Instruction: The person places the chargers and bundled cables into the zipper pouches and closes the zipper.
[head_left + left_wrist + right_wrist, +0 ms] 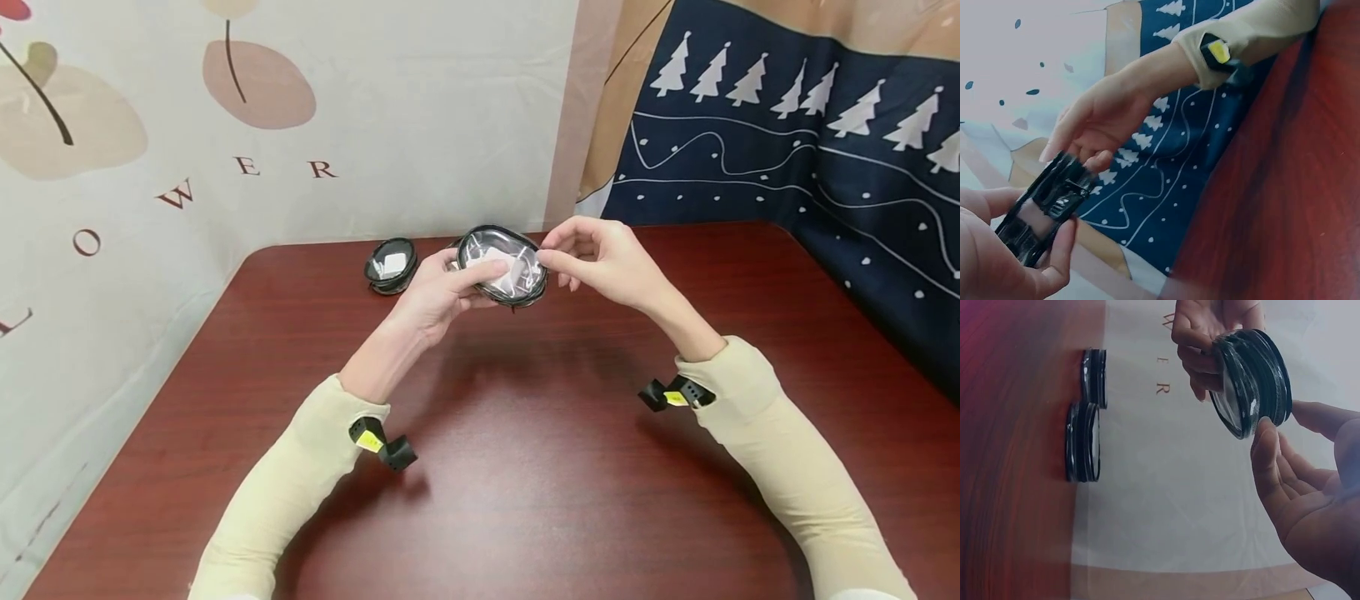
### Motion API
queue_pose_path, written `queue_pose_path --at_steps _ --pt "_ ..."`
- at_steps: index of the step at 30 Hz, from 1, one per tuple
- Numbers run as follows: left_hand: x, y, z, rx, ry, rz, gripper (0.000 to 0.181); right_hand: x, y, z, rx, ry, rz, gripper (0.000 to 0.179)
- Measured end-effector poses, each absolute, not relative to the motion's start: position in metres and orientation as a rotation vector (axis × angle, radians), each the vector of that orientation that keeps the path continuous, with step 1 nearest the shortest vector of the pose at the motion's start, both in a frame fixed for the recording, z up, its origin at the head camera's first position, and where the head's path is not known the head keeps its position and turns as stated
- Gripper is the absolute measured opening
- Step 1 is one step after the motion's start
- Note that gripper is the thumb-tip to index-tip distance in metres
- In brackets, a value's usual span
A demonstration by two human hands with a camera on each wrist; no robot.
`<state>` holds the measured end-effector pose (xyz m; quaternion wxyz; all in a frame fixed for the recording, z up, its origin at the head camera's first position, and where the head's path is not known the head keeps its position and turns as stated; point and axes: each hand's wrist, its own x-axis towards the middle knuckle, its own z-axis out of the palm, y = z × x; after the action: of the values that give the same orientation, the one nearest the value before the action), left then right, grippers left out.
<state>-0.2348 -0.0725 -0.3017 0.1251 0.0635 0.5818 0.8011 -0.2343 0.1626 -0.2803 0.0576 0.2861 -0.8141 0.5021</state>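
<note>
A small round clear zip pouch (513,279) with black edging is held above the table, something white showing through its window. My left hand (442,292) grips it from the left, thumb across the clear face. In the left wrist view the pouch (1047,209) is edge-on between the left thumb and fingers. My right hand (611,262) pinches the pouch's right rim with thumb and index finger. From the right wrist, the right hand (1310,494) has those two fingertips on either side of the pouch's (1254,384) edge.
A similar pouch (392,265) lies on the dark red table (517,467) left of the hands. The right wrist view shows two such pouches, one (1083,442) beside another (1094,378). Printed cloths hang behind the table, one pale (420,108), one navy with trees (712,150).
</note>
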Motion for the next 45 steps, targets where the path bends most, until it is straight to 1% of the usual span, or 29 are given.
queue_pose_path --at_steps 6,8,13,16,20,24,29,33,36,41,45 --pt "-0.241 -0.072 -0.301 0.301 1.801 2.201 0.033 -0.236 0.161 -0.28 0.823 -2.531 1.501 0.021" --pt "-0.243 -0.07 -0.3 0.295 1.837 2.193 0.038 -0.237 0.161 -0.279 0.792 -2.554 1.506 0.02" --pt "-0.25 -0.062 -0.297 0.188 1.921 2.23 0.063 -0.24 0.16 -0.278 0.644 -2.547 1.6 0.016" --pt "-0.253 -0.057 -0.294 0.202 1.99 2.254 0.068 -0.243 0.16 -0.278 0.546 -2.48 1.671 0.016" --pt "-0.255 -0.052 -0.293 0.342 2.242 2.188 0.064 -0.248 0.162 -0.279 0.439 -2.367 1.739 0.016" --pt "-0.259 -0.048 -0.297 0.443 2.543 2.011 0.053 -0.256 0.166 -0.283 0.358 -2.288 1.76 0.017" --pt "-0.269 -0.04 -0.305 0.499 2.589 1.983 0.039 -0.267 0.167 -0.29 0.284 -2.29 1.776 0.018" --pt "-0.28 -0.032 -0.311 0.484 2.632 1.937 0.038 -0.277 0.163 -0.296 0.22 -2.343 1.812 0.017" --pt "-0.288 -0.027 -0.315 0.449 2.737 1.802 0.039 -0.284 0.161 -0.299 0.163 -2.402 1.866 0.018" --pt "-0.302 -0.024 -0.323 0.4 2.898 1.569 0.034 -0.297 0.158 -0.308 0.076 -2.472 1.982 0.022" --pt "-0.312 -0.024 -0.331 0.307 2.921 1.543 0.034 -0.307 0.157 -0.319 0.036 -2.482 2.072 0.024"
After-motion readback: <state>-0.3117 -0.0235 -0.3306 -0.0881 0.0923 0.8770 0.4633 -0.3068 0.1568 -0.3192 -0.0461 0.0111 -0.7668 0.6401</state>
